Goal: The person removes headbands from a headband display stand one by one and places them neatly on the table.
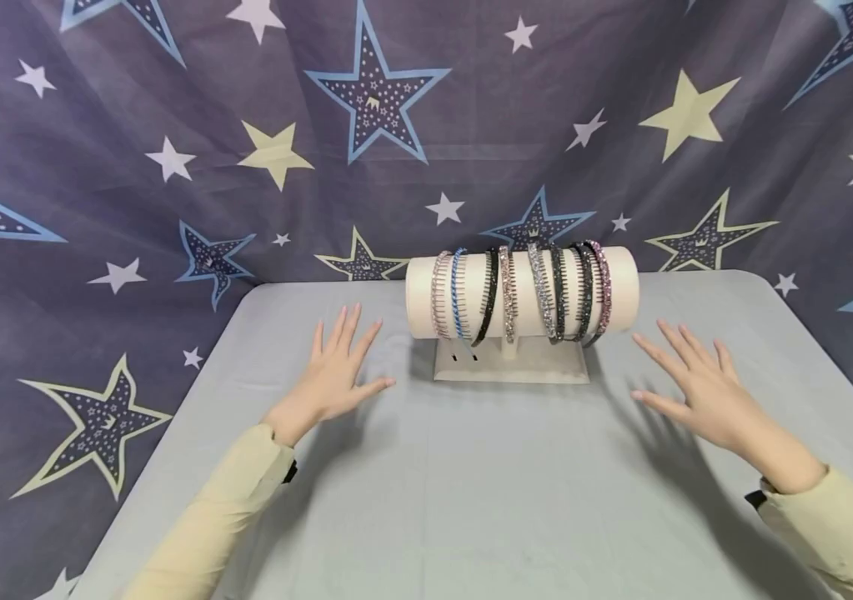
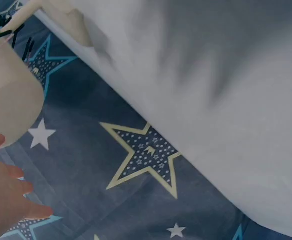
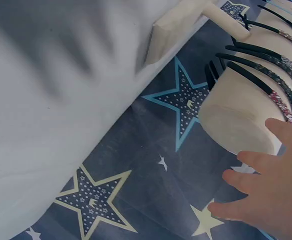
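Note:
A cream padded roll on a T-shaped display stand holds several headbands in a row. From left to right come a pale pink one, a blue one, a black one, a rose glittery one, a silver one, dark ones, and a pink glittery one at the right end. To the left of the stand hovers my left hand, its fingers spread and touching nothing. My right hand, fingers likewise spread, is held apart from the roll's right end.
The stand's flat base rests near the back of a table covered in pale grey cloth. Behind and around the table hangs a dark curtain printed with stars. Shadows of both hands fall on the cloth.

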Demonstrator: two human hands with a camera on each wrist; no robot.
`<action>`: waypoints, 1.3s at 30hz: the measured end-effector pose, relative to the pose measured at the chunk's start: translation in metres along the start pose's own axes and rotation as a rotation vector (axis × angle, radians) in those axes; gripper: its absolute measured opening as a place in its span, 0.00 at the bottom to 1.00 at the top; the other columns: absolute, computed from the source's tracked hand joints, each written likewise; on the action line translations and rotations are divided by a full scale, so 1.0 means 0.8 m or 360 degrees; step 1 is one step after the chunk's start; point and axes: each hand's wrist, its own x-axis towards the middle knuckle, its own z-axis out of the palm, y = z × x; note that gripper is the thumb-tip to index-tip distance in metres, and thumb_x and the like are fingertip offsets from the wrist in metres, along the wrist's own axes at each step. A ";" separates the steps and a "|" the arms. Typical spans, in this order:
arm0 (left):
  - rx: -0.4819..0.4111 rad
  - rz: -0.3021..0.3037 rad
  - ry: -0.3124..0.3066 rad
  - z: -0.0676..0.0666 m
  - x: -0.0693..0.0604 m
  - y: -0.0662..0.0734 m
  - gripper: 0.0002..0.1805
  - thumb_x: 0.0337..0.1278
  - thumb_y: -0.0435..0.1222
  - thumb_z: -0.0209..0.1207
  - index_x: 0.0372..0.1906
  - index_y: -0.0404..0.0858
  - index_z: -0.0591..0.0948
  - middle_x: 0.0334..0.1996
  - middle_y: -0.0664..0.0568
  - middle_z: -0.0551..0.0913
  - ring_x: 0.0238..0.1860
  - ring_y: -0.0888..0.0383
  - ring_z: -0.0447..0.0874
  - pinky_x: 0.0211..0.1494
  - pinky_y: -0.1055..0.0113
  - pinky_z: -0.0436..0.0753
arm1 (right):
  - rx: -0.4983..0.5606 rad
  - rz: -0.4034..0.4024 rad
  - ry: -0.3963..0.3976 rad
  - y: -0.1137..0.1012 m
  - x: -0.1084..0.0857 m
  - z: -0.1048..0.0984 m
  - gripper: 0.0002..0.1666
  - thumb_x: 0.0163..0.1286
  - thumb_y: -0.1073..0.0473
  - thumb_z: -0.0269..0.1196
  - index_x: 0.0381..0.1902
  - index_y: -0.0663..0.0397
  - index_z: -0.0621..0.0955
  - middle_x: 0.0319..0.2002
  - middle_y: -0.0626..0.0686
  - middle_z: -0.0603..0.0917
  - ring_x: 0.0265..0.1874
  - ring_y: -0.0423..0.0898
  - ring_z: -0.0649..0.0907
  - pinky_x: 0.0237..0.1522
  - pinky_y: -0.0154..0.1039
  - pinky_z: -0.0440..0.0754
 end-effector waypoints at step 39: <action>-0.0649 0.0269 0.0577 -0.024 0.070 0.035 0.31 0.52 0.36 0.58 0.61 0.31 0.64 0.65 0.41 0.56 0.65 0.48 0.53 0.68 0.53 0.57 | 0.0410 -0.0291 0.0843 -0.037 0.089 -0.014 0.29 0.41 0.74 0.68 0.47 0.64 0.77 0.48 0.64 0.74 0.48 0.60 0.71 0.55 0.51 0.70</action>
